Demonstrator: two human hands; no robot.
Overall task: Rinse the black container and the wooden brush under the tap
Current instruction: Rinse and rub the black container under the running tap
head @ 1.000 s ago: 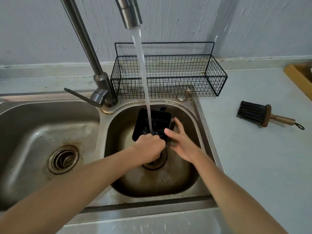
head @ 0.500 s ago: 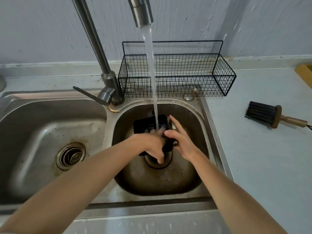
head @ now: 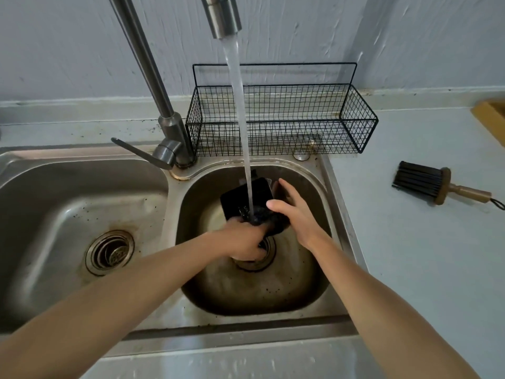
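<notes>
Rinsing black container [head: 247,198] under tap [head: 222,17] stream: left hand [head: 243,237] grips its near edge, right hand [head: 296,212] clasps its side. Advise tilting to flush corners.

- Sink [head: 82,187]: brushed steel, speckled and stained.
- Tap [head: 142,61]: satin metal.
- Black container [head: 246,198]: glossy wet plastic.
- Wooden brush [head: 448,188]: turned wood handle, dark bristles.
- Basket [head: 355,124]: black wire.
- Desk [head: 423,255]: smooth, matt.

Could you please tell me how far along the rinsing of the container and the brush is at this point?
Nothing looks finished. In hand: the black container is under the running tap in the right basin, gripped by the left hand and steadied by the right hand. Left to do: the wooden brush lies untouched on the counter, apparently not rinsed.
</notes>
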